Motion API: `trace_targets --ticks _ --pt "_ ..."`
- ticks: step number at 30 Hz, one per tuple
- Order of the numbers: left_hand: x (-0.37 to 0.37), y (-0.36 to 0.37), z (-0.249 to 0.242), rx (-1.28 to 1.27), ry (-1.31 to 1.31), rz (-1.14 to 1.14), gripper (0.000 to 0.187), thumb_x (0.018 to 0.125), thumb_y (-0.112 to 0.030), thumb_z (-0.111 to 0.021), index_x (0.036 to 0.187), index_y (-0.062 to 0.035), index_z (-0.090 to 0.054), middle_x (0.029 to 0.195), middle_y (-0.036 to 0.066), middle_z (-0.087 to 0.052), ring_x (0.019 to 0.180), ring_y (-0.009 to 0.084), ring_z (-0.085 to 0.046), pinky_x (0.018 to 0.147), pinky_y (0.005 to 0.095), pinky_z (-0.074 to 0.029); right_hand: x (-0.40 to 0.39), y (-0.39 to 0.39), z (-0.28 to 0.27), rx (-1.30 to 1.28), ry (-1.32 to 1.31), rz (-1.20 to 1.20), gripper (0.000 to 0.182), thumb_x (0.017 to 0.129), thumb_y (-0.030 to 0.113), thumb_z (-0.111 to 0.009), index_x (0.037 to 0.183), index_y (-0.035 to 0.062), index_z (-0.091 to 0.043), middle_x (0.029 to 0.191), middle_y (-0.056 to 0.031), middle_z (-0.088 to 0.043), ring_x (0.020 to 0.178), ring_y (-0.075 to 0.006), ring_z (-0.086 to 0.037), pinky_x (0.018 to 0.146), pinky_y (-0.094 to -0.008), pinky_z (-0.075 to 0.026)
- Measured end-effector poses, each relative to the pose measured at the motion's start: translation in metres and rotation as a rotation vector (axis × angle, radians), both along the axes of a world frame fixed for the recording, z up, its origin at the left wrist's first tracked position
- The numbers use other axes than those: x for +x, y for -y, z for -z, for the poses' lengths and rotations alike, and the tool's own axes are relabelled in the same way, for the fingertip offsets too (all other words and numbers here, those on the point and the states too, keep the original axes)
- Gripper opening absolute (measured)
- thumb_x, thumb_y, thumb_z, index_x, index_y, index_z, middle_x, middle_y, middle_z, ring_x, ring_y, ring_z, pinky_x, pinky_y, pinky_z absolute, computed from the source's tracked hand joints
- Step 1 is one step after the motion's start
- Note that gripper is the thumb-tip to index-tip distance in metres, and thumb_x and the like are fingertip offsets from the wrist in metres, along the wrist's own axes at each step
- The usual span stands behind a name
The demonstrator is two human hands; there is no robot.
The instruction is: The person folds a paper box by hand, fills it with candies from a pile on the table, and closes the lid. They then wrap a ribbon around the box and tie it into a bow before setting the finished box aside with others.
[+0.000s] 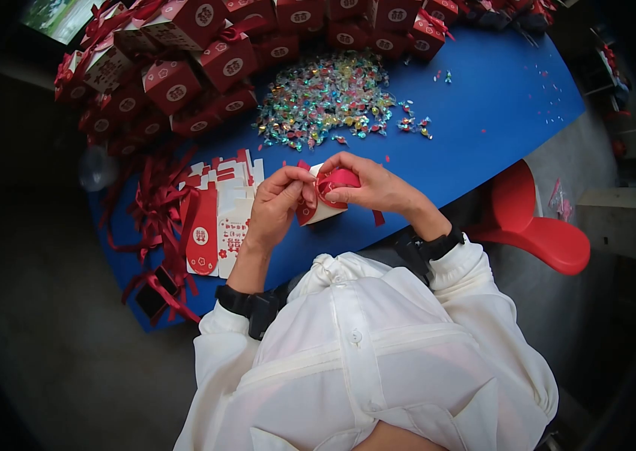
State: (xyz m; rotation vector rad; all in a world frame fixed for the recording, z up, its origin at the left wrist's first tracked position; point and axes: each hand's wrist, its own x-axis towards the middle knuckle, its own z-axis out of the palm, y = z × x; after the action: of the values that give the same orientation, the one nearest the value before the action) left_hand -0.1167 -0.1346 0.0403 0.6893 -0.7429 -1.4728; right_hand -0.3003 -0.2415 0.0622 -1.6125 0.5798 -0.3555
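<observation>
A small red and white gift box (326, 213) sits on the blue table before me, with a dark red ribbon (343, 179) looped over its top. My left hand (280, 201) is at the box's left side, thumb and fingers pinched together on the ribbon. From the right, my right hand (371, 185) curls its fingers around the ribbon loop above the box. One ribbon tail hangs down at the box's right side. The fingers hide part of the box top and the ribbon.
A heap of wrapped candies (325, 98) lies beyond the box. Finished red boxes (175, 83) are stacked at the back left. Flat box blanks (235, 218), loose ribbons (160, 203) and a phone-like dark slab (155, 295) lie left. A red stool (532, 225) stands right of the blue table (483, 98).
</observation>
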Motion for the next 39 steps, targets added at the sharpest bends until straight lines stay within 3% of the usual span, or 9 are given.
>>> trace_targets --ticks 8,12,14,19,23,28,31,37,39 --pt "-0.017 0.007 -0.01 0.033 0.599 -0.041 0.018 0.091 -0.016 -0.059 0.102 -0.0016 -0.063 0.085 0.0 -0.061 0.087 0.0076 -0.056 0.078 0.0205 -0.044 0.013 0.002 -0.056 -0.172 0.037 -0.199 0.015 0.091 0.012 -0.057 0.102 0.0015 -0.055 0.084 -0.0116 -0.064 0.076 -0.0196 -0.063 0.071 -0.0306 -0.049" --pt "-0.008 0.003 -0.001 0.041 0.488 -0.043 0.013 0.093 -0.012 -0.058 0.1 -0.0031 -0.062 0.083 0.0 -0.061 0.068 0.003 -0.053 0.061 0.0174 -0.042 0.019 0.02 -0.043 -0.048 0.098 -0.072 0.023 0.089 0.008 -0.054 0.113 0.0056 -0.056 0.087 -0.0109 -0.065 0.082 -0.0248 -0.064 0.073 -0.0316 -0.049" --pt "-0.008 0.003 -0.002 0.038 0.492 -0.068 0.011 0.093 -0.01 -0.057 0.099 -0.0028 -0.063 0.084 0.001 -0.062 0.072 0.0042 -0.055 0.065 0.0187 -0.044 0.021 0.029 -0.016 -0.532 0.199 -0.119 0.032 0.086 0.004 -0.053 0.118 0.0074 -0.056 0.09 -0.0102 -0.065 0.088 -0.0267 -0.063 0.074 -0.0341 -0.049" --pt "-0.007 0.002 -0.004 0.063 0.4 -0.063 0.006 0.089 -0.005 -0.06 0.095 -0.0018 -0.063 0.09 0.004 -0.065 0.082 0.0086 -0.061 0.077 0.023 -0.049 0.01 0.023 -0.018 -0.513 -0.063 -0.096 0.013 0.082 0.013 -0.065 0.092 0.0042 -0.069 0.087 -0.0122 -0.064 0.082 -0.0293 -0.062 0.07 -0.037 -0.048" --pt "-0.006 -0.001 -0.006 0.138 0.325 -0.103 0.006 0.085 -0.003 -0.066 0.089 -0.0023 -0.062 0.088 0.004 -0.067 0.081 0.0094 -0.062 0.073 0.0212 -0.05 -0.007 0.011 -0.034 -0.519 -0.151 -0.009 0.011 0.082 0.011 -0.067 0.091 0.0042 -0.067 0.081 -0.0107 -0.061 0.077 -0.025 -0.06 0.067 -0.0337 -0.046" --pt "-0.004 0.005 -0.006 0.153 0.374 -0.087 0.009 0.083 0.0 -0.067 0.088 -0.0027 -0.062 0.088 0.005 -0.066 0.08 0.0098 -0.062 0.072 0.0211 -0.05 -0.011 -0.009 -0.038 -0.539 -0.174 -0.261 0.013 0.084 0.016 -0.066 0.084 0.0041 -0.068 0.083 -0.013 -0.057 0.078 -0.0299 -0.059 0.07 -0.0367 -0.047" --pt "0.0 0.003 -0.002 0.088 0.309 -0.053 0.006 0.085 -0.003 -0.066 0.087 -0.0039 -0.06 0.089 0.006 -0.065 0.085 0.0131 -0.061 0.078 0.0246 -0.049 0.002 -0.006 -0.028 -0.333 -0.123 -0.079 0.015 0.083 0.016 -0.063 0.087 0.002 -0.064 0.083 -0.0134 -0.056 0.081 -0.0294 -0.058 0.073 -0.0381 -0.047" --pt "-0.008 0.0 -0.001 -0.083 0.555 -0.174 0.009 0.084 0.001 -0.065 0.091 -0.0033 -0.061 0.09 0.003 -0.062 0.081 0.012 -0.059 0.075 0.0238 -0.047 0.013 -0.007 0.002 -0.431 -0.032 -0.024 0.015 0.08 0.008 -0.064 0.092 0.0005 -0.06 0.082 -0.0102 -0.057 0.068 -0.0208 -0.057 0.06 -0.0308 -0.046" --pt "-0.015 -0.001 -0.004 -0.122 0.974 -0.353 0.012 0.082 0.002 -0.066 0.092 -0.0031 -0.062 0.087 0.005 -0.062 0.076 0.0138 -0.059 0.07 0.0247 -0.048 0.013 -0.007 0.003 -0.412 -0.051 -0.012 0.014 0.078 0.007 -0.064 0.089 -0.0002 -0.059 0.082 -0.0102 -0.057 0.068 -0.0212 -0.057 0.06 -0.0305 -0.046"
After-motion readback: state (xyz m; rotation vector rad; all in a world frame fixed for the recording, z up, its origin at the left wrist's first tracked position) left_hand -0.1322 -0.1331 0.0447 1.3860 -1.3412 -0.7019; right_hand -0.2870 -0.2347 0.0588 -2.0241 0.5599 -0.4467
